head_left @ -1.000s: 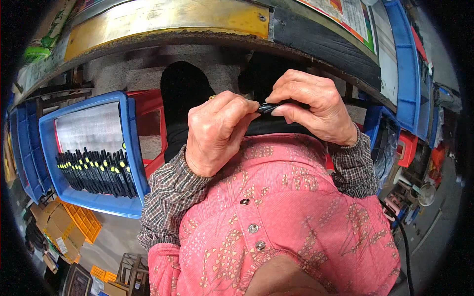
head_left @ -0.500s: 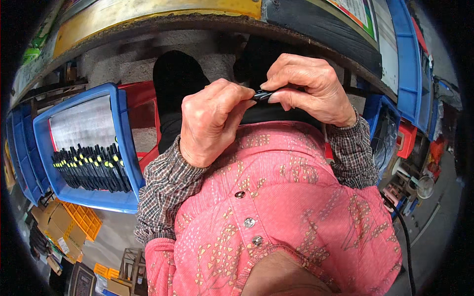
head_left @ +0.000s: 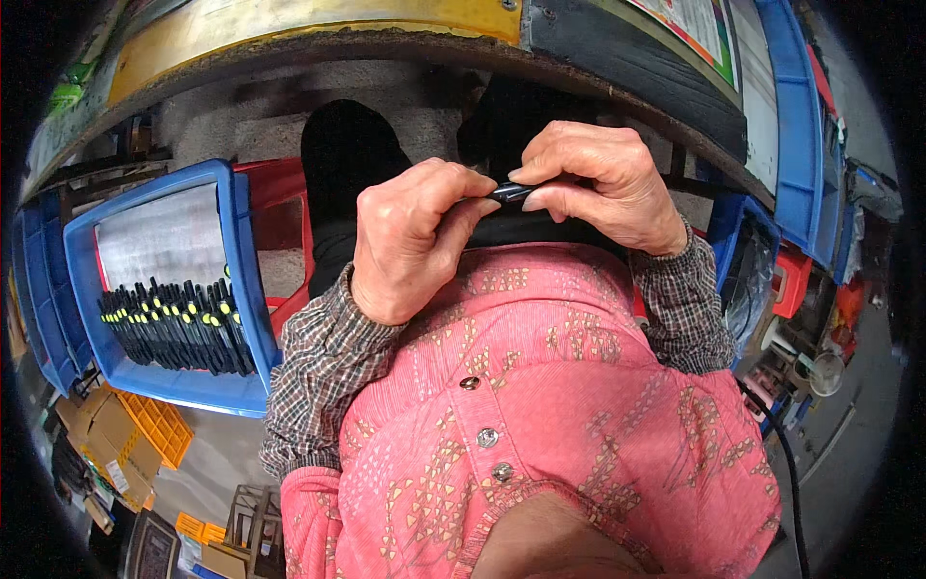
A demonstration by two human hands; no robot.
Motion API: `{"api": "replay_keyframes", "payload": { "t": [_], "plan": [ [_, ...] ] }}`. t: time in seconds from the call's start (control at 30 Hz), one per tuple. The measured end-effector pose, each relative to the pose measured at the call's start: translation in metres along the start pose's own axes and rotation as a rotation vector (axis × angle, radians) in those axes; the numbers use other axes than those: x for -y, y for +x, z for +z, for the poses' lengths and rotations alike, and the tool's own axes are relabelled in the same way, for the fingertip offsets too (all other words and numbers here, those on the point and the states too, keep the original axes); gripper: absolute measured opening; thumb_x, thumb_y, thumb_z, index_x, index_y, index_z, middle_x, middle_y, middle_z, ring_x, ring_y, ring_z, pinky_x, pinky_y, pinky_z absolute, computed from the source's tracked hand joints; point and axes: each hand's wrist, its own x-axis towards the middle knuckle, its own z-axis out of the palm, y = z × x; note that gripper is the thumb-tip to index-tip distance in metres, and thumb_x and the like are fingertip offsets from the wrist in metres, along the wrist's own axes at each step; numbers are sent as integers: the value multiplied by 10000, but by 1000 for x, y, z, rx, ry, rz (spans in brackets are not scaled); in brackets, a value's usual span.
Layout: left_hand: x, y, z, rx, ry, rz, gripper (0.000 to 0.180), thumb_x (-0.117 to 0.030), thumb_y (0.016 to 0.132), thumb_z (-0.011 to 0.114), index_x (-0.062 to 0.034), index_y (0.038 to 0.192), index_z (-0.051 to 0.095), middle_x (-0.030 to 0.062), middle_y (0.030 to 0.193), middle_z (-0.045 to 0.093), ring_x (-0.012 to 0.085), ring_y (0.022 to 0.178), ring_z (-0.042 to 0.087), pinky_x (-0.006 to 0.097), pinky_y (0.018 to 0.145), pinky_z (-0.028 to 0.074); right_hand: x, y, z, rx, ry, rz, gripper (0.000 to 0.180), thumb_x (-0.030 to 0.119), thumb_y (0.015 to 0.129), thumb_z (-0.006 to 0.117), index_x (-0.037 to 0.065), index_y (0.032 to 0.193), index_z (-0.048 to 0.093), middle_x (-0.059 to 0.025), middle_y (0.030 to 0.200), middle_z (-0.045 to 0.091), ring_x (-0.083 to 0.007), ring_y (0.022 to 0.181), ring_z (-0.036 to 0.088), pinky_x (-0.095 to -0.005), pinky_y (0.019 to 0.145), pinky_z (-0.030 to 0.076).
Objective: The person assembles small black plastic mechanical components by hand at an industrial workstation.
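Note:
Above my lap, my left hand [head_left: 410, 236] and my right hand [head_left: 603, 183] face each other with thumbs and forefingers pinched. Between the fingertips is a small, slim, glossy black piece [head_left: 510, 192]; one end is in my left pinch and the other in my right. Fingers cover most of it, so its kind cannot be made out. To my left, a blue plastic tray [head_left: 249, 289] holds a row of slender black pieces [head_left: 178, 328] with yellow-green round spots, standing close together beside a pale sheet [head_left: 164, 241].
A worktable edge [head_left: 386, 43] runs across in front of me. Red plastic [head_left: 275, 183] shows beside the left tray. On my right are blue bins [head_left: 786, 106] and a red stool-like piece [head_left: 793, 280]. Cardboard [head_left: 121, 434] and an orange crate [head_left: 159, 425] lie lower left.
My right hand has shifted slightly down, its forefinger now straighter along the black piece. The left hand keeps its pinch almost in the same place.

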Motion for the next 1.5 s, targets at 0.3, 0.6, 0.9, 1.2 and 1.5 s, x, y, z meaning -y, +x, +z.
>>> {"api": "replay_keyframes", "payload": {
  "t": [0.3,0.6,0.9,1.2,1.5],
  "plan": [
    [-3,3,0,-8,42,-12,186,19,723,716,-34,880,633,111,755,625,268,668,639,332,576,496,-2,0,2,-19,3,23,158,-52,783,704,-46,937,670,-103,859,610,-98,594,584,-218,486,476],
    [-4,3,2,-46,50,-5,181,31,721,716,-27,872,635,113,764,633,265,679,647,325,582,500,-3,1,5,-87,-70,-37,103,18,805,712,-18,887,659,-78,829,606,-119,595,577,-225,504,462],
    [-3,1,4,-33,-140,-207,139,27,739,714,-4,854,642,120,784,665,233,706,671,292,619,508,4,3,5,-40,101,193,126,16,845,675,-36,960,672,-68,875,611,-77,594,559,-195,502,450],
    [-5,1,3,-45,-35,-106,161,10,737,725,-15,868,635,116,778,645,246,683,651,304,591,496,4,6,9,-16,-117,35,89,7,801,680,-30,872,642,-67,819,599,-99,675,567,-243,540,432],
    [-6,1,1,-80,71,0,192,52,716,738,-5,869,639,100,785,653,221,692,657,289,615,504,6,6,14,-120,-55,52,158,57,787,704,-8,920,650,-92,801,605,-181,661,599,-283,560,464]
  ]
}}
